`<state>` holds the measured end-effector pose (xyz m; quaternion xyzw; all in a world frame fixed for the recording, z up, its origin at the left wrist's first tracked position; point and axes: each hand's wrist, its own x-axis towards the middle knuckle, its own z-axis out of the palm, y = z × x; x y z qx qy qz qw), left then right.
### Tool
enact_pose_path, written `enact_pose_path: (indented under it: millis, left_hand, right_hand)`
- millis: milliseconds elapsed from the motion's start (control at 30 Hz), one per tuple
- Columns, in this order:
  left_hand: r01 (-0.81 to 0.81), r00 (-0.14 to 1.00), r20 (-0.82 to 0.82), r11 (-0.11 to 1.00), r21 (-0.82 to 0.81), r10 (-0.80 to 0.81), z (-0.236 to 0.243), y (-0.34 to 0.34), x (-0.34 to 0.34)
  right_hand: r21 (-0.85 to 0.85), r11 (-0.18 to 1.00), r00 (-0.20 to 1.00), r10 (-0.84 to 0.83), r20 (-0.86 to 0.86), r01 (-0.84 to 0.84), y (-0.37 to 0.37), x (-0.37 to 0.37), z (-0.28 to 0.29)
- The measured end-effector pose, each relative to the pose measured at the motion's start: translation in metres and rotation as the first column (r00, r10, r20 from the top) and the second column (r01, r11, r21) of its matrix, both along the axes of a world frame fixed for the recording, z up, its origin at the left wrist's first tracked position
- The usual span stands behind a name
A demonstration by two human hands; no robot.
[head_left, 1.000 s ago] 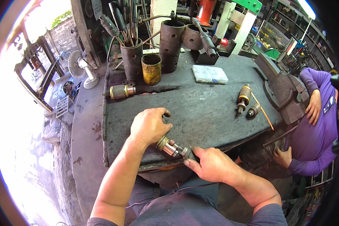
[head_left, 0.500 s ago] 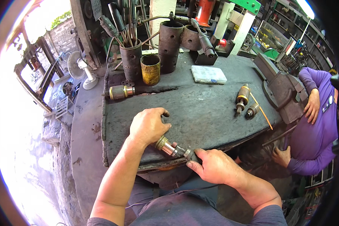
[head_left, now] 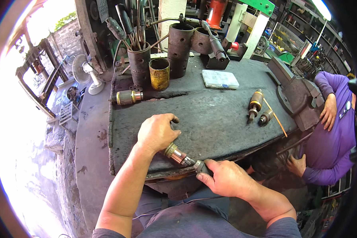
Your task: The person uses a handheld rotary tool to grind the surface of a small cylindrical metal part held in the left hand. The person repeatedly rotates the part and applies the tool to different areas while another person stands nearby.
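My left hand [head_left: 157,133] is closed round the upper end of a metal armature [head_left: 177,155] with a copper segmented ring, held slanting over the near edge of the dark metal bench [head_left: 206,123]. My right hand [head_left: 225,178] grips a small grey cylindrical part [head_left: 200,166] at the armature's lower right end, thumb and fingers around it. Whether that part is seated on the shaft I cannot tell. Another armature [head_left: 256,103] lies on the right of the bench beside a short metal cylinder [head_left: 265,117] and a thin orange strip [head_left: 277,119]; a third [head_left: 129,97] lies at the left.
At the back stand tool-filled metal tubes [head_left: 140,65], a yellow rusty can [head_left: 159,75] and a flat plastic case [head_left: 220,79]. A large vise [head_left: 299,99] sits at the right. A person in purple [head_left: 329,150] is close at the right. A white fan [head_left: 93,81] stands at the left.
My right hand has shifted slightly down and right with the grey part, whose angle has changed a little. My left hand has barely moved.
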<state>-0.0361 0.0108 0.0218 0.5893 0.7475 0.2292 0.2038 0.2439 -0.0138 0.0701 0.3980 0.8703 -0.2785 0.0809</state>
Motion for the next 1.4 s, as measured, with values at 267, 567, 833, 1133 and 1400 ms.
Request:
enact_pose_path:
  millis: [267,567,833,1133,1400]
  left_hand:
    - [0.012,1.0,-0.01,1.0,0.014,-0.012,0.001,-0.001,0.001]
    - [0.019,1.0,-0.019,0.999,-0.045,-0.02,0.011,-0.003,0.003]
    - [0.022,1.0,-0.012,1.0,0.013,-0.022,-0.001,-0.001,-0.001]
    - [0.012,1.0,0.001,1.0,0.001,-0.012,0.001,-0.001,0.0]
    - [0.036,0.998,-0.05,0.999,0.028,-0.034,0.003,-0.006,0.002]
  right_hand:
    - [0.023,1.0,1.0,-0.003,-0.027,0.004,-0.001,0.002,-0.003]
    - [0.046,0.998,0.999,-0.05,-0.015,0.051,0.002,0.0,-0.002]
    - [0.023,0.999,0.999,-0.033,-0.038,0.034,0.001,0.001,-0.003]
    - [0.021,0.999,0.999,-0.029,-0.015,0.03,0.004,-0.004,0.0]
    - [0.038,0.999,1.0,-0.028,-0.012,0.028,0.005,-0.006,0.001]
